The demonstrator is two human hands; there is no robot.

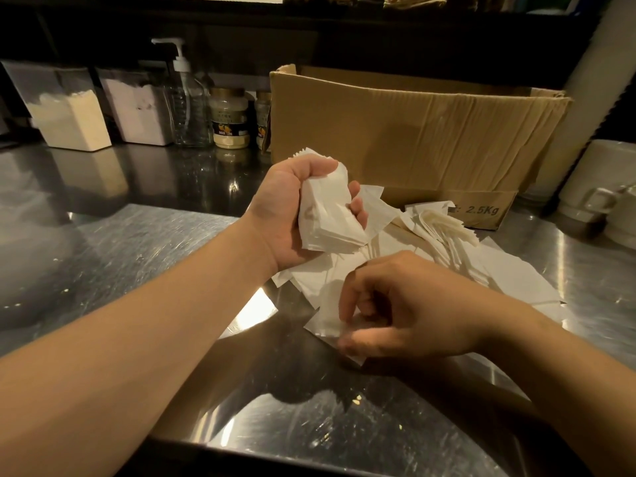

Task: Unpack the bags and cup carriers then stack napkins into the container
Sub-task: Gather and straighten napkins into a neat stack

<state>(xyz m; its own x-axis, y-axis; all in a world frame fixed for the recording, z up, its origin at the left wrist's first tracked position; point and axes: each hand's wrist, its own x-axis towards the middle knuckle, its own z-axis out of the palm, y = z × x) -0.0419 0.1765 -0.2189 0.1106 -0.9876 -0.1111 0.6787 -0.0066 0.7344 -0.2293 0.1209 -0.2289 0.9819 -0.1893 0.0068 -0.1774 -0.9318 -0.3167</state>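
The left hand (292,215) is raised above the worktop (120,242) with its fingers and thumb curled round a stack (327,215) of white napkins, edges roughly squared. Held up like this, the stack is kept apart from the loose ones, so what is gathered stays gathered.

The right hand (395,304) is low on the near edge of the pile (430,249), fingers bent down onto a single napkin (327,321) and thumb beneath its edge; it seems to be pinching that sheet free, probably to add it to the stack. The grip looks light, which suits thin paper that tears or drags its neighbours along.

The rest of the napkins lie scattered on the worktop between the hands and a cardboard box (395,132), some overlapping, a few fanned against the box's foot. The box stands open just behind the pile, likely what they came out of. Whether it is the container meant for stacking I cannot tell.

Jars (229,118), a pump bottle (186,98) and powder bins (72,111) stand along the back, well clear of the work.
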